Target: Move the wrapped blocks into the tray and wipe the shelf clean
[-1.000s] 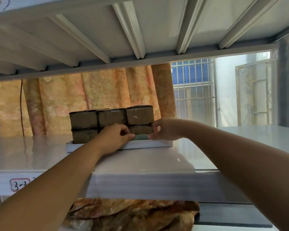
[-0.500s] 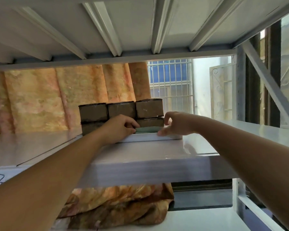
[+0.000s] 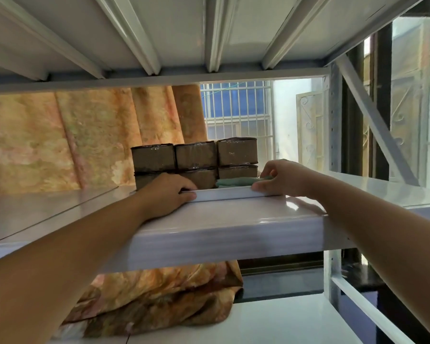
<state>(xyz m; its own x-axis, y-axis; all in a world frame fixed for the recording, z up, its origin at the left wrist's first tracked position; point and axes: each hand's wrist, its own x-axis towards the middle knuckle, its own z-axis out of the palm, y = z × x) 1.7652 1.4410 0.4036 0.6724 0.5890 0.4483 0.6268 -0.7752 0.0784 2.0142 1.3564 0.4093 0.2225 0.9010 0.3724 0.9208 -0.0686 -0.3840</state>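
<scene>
The left hand curls over the front rim of the shallow white plastic tray near its left front corner. The tray sits close to the front edge of the glossy white metal shelf. The brown film-wrapped blocks are already in it: six faces show, three across in two layers, and any behind are hidden. One folded green cloth lies at the tray's front right. The right hand clasps the right front corner, thumb on the outer wall. Loaded, the tray is probably heavy and the blocks' film slick, so it wants both ends held level.
</scene>
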